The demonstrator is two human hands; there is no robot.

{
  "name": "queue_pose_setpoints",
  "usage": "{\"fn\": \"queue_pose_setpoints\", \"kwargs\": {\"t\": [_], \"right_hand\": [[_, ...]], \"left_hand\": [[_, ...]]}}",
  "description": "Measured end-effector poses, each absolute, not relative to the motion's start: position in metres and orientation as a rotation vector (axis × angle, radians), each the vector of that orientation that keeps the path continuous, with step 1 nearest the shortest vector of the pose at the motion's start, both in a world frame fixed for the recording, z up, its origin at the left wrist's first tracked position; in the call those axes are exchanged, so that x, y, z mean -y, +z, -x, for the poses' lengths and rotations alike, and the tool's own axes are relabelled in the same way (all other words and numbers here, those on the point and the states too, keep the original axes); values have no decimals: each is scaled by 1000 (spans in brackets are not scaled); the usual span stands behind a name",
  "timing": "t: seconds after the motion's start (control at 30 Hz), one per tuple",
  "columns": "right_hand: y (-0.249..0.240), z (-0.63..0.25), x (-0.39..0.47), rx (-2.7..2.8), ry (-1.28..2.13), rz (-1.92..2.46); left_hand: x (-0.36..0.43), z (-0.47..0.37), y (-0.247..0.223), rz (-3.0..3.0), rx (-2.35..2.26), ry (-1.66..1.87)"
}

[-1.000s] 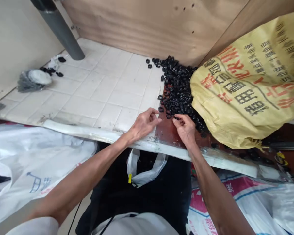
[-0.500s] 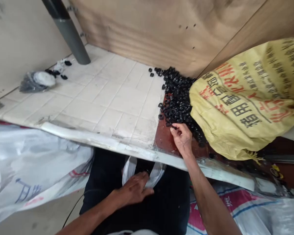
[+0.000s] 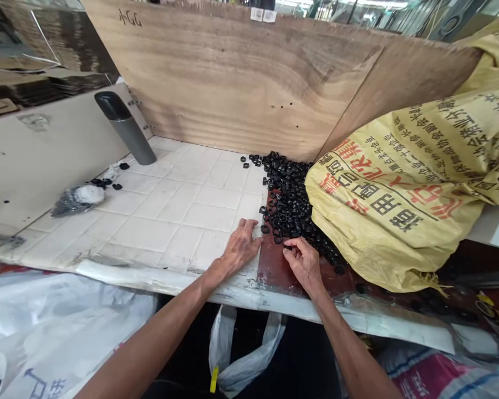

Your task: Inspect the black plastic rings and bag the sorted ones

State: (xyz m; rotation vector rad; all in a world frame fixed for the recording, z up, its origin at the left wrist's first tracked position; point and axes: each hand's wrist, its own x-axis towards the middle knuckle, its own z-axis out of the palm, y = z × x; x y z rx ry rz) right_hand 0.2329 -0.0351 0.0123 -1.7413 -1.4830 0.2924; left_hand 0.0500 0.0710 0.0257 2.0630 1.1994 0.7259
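A heap of small black ring-shaped parts (image 3: 289,194), several lying loose at its left edge, spreads over the red-brown section of the work surface. My right hand (image 3: 305,266) is at the heap's near edge, thumb and forefinger pinched together on a small black part, mostly hidden by the fingertips. My left hand (image 3: 242,246) rests on the white tiled board (image 3: 183,213) just left of the loose parts, fingers apart and holding nothing I can see. Between my legs, below the edge, hangs an open white bag (image 3: 249,368).
A yellow printed sack (image 3: 391,210) leans over the heap's right side. Behind rises a plywood panel (image 3: 233,94). At left stand a grey bottle with a black cap (image 3: 127,130) and a small plastic bag (image 3: 79,199). A white sack (image 3: 66,327) lies below the front edge.
My left hand has come up out of the white bag onto the tiled board. My right hand stays by the heap, pinching. The view has tilted upward.
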Motion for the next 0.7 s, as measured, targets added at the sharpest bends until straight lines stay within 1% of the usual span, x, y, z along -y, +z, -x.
{"fn": "queue_pose_setpoints", "kwargs": {"t": [0.1,0.13,0.23,0.27,0.3,0.37,0.43,0.53,0.6,0.7], "right_hand": [[18,-233,36,1493,296,1735],[19,-233,36,1485,288,1736],[16,-236,33,1469,297,1741],[13,-236,31,1458,310,1747],[11,-237,30,1443,319,1758],[10,-236,29,1432,318,1770],[11,-235,31,1455,302,1764],[15,-235,35,1513,284,1739],[14,-236,35,1525,277,1733],[13,-238,32,1533,308,1714]], "left_hand": [[-51,-40,42,-1944,-1157,651],[-36,-30,49,-1895,-1029,550],[19,4,60,-1778,-539,71],[38,13,55,-1785,-485,-47],[58,19,45,-1830,-529,-117],[96,24,15,-1985,-828,-180],[125,21,-19,-2008,-900,-325],[137,16,-54,-2040,-933,-300],[128,17,-62,-2096,-1041,-206],[103,26,-62,-2091,-1363,15]]}}
